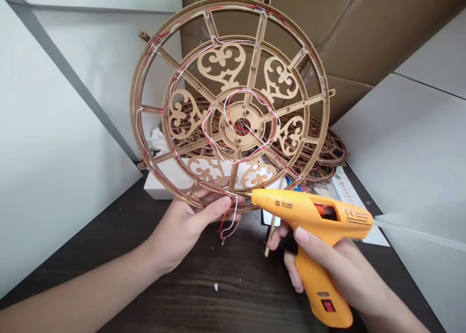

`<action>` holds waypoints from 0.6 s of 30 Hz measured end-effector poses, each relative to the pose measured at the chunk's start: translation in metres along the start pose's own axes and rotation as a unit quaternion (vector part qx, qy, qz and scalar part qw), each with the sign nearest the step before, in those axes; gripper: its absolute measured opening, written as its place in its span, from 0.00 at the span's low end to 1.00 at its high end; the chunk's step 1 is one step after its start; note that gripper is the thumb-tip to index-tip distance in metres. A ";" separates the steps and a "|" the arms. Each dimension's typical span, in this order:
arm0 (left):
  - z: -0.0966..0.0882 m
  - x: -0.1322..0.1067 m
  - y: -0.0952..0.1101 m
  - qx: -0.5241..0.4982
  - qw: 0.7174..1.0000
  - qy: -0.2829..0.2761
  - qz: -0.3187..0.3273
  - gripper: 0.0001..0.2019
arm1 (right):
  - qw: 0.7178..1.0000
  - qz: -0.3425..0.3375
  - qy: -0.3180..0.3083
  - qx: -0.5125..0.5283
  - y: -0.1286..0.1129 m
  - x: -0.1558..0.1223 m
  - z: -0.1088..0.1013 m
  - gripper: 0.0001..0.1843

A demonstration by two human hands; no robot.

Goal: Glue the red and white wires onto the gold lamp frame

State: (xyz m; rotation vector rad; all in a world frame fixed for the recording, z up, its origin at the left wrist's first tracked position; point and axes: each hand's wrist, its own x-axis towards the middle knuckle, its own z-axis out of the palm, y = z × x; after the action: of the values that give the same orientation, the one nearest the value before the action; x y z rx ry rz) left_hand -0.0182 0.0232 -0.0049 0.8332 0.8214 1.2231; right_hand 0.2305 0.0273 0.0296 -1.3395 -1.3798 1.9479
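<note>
My left hand (185,226) grips the lower rim of a round gold plastic frame (230,100) with ornate heart-shaped cutouts, holding it upright and tilted over the dark wooden table (233,294). Red and white wires (228,221) run along the frame's spokes and rings and hang in a loop below my fingers. My right hand (327,270) holds a yellow hot glue gun (313,226) by its handle, a finger on the trigger. The gun's nozzle points left at the frame's bottom rim, next to my left fingertips.
More gold ornate frames (324,153) lie stacked behind the held one. A white box (163,185) and printed paper (345,192) lie on the table. White panels (47,153) stand left and right, brown cardboard (364,27) at the back. A thin stick (271,233) lies near the gun.
</note>
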 end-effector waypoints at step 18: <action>-0.001 -0.003 0.000 -0.008 1.000 -0.020 -0.004 0.12 | 0.996 -0.056 -0.066 -0.028 0.008 0.000 -0.009 0.22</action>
State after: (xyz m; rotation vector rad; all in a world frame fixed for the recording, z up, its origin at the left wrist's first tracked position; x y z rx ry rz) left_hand -0.0200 0.0203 -0.0052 0.8386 0.7805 1.2013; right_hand 0.2401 0.0287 0.0219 -1.1498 -1.5463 1.9661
